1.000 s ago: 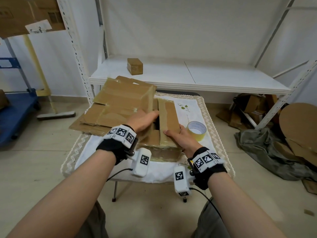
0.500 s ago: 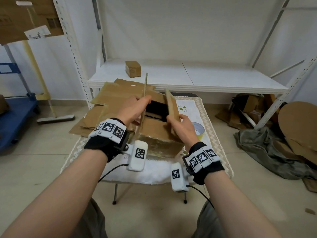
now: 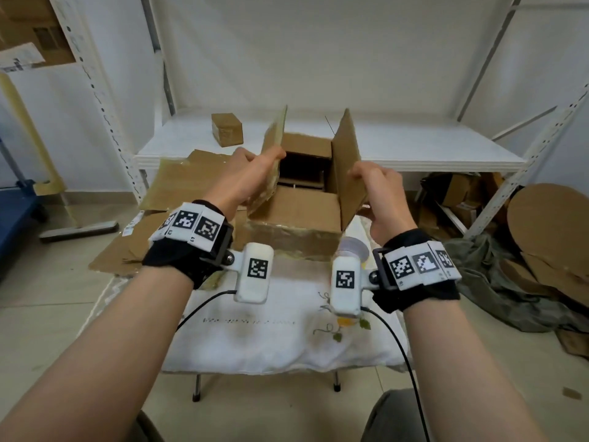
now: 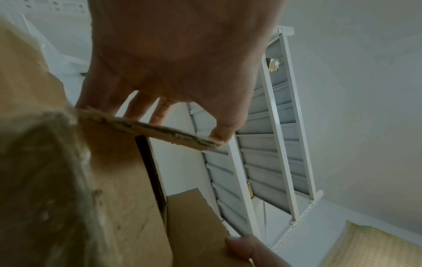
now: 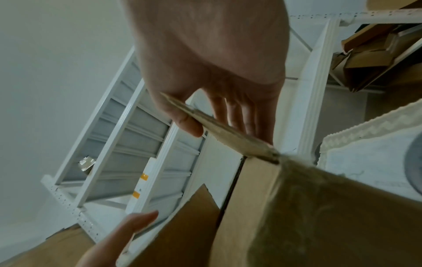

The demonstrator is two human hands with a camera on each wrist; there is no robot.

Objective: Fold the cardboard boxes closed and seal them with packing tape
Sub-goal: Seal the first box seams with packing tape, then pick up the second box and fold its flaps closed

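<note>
Cardboard box (image 3: 294,215) sitting open on the table (image 3: 255,339), my left hand (image 3: 245,180) pinching its left flap (image 3: 274,135) upright, my right hand (image 3: 381,193) pinching the right flap (image 3: 345,161).

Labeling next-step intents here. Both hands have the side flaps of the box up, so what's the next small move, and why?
Probably swing both flaps inward and down. The left hand pinches the left flap and the right hand pinches the right flap, both upright, while the near flap and far flap seem folded in, leaving a dark gap. The tape roll lies untouched on the table.
</note>
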